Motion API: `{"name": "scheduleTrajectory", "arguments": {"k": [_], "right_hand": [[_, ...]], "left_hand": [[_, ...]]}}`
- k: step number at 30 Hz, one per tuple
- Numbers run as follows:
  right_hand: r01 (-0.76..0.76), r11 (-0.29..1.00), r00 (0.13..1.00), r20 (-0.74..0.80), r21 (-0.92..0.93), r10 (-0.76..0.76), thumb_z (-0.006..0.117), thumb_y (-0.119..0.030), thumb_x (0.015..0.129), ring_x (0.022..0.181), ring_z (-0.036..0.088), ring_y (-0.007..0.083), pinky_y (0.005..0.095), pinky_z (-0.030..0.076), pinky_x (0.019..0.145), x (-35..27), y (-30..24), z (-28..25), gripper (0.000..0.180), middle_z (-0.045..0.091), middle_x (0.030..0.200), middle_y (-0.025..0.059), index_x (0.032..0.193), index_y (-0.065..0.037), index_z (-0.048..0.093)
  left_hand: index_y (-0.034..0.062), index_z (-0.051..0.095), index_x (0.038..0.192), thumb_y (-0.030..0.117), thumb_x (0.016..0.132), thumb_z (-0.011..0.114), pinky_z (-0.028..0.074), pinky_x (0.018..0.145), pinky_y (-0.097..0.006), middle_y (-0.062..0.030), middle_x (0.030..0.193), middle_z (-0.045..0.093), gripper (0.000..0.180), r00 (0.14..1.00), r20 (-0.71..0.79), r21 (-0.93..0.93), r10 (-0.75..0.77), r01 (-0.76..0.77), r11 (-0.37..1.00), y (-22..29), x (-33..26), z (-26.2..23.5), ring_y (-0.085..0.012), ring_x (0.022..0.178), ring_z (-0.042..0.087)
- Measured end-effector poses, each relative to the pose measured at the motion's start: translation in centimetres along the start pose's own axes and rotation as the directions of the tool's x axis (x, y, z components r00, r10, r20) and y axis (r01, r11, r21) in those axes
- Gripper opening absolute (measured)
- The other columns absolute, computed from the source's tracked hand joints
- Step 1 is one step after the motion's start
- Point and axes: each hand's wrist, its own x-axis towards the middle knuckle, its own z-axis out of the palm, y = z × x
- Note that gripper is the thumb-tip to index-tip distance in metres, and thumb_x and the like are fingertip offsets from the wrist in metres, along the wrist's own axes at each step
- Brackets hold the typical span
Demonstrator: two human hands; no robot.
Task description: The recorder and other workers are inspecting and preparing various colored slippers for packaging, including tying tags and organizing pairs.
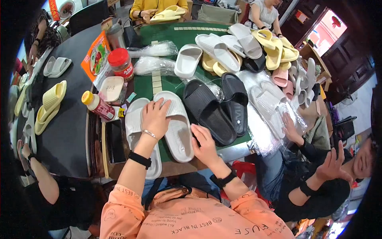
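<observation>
A pair of light grey slide slippers lies side by side at the table's front edge, toes away from me: the left slipper (151,158) and the right slipper (179,133). My left hand (155,118) rests across their inner sides, fingers stretched over the right slipper's strap. Its thumb is hidden. My right hand (205,143) touches the outer edge of the right slipper, fingers loosely extended. Just beyond that hand lie two black slippers, a larger-looking one (211,113) and another (235,107) beside it.
Grey and yellow slippers (272,49) are piled at the far right. Clear plastic bags (155,65) lie ahead. A red-lidded jar (120,65) and a yellow-capped bottle (97,105) stand left. Close on my right, a co-worker's hand (292,129) touches bagged slippers (268,103).
</observation>
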Motion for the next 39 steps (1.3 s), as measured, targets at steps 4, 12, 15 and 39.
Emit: {"name": "scheduleTrajectory", "arguments": {"k": [4,12,15,39], "right_hand": [[-0.160,0.926,0.967,-0.244,-0.342,0.077,0.064,-0.013,0.069,0.096,0.044,0.0333,0.0420,0.033,0.090,3.7,-1.2,-5.7,0.043,0.050,0.101,0.0160,0.106,0.002,0.049],[-0.446,0.709,0.866,-0.065,-0.546,0.495,0.071,-0.053,0.053,0.117,0.028,0.0381,0.0477,0.024,0.096,9.5,6.7,-5.9,0.091,0.039,0.120,0.0216,0.114,0.008,0.040],[-0.456,0.760,0.889,-0.194,-0.463,0.415,0.070,-0.037,0.060,0.110,0.033,0.0376,0.0488,0.028,0.090,9.3,7.8,-5.2,0.062,0.047,0.110,0.0190,0.102,0.003,0.050],[-0.306,0.712,0.898,-0.440,-0.632,-0.005,0.054,-0.015,0.075,0.097,0.046,0.0370,0.0432,0.036,0.083,22.2,13.5,-16.8,0.035,0.053,0.101,0.0210,0.106,0.002,0.050]], "left_hand": [[0.0133,0.046,0.117,0.013,0.063,0.068,0.031,0.092,-0.042,-0.0097,0.120,0.044,0.058,1.000,0.014,-0.001,-0.002,0.002,1.000,-0.1,-0.2,0.0,-0.0298,0.109,0.039],[0.0119,0.046,0.117,0.014,0.064,0.068,0.029,0.093,-0.042,-0.0100,0.119,0.044,0.058,1.000,0.004,-0.001,0.002,-0.002,1.000,0.0,-0.1,0.0,-0.0293,0.108,0.039],[0.0117,0.045,0.117,0.014,0.064,0.068,0.028,0.094,-0.043,-0.0104,0.120,0.043,0.058,1.000,0.009,-0.021,0.009,-0.009,1.000,0.1,-0.1,-0.3,-0.0300,0.109,0.039],[0.0116,0.046,0.115,0.009,0.061,0.067,0.030,0.092,-0.042,-0.0095,0.119,0.045,0.058,1.000,0.008,-0.018,-0.016,0.016,1.000,0.2,-0.1,-0.2,-0.0293,0.108,0.039]]}}
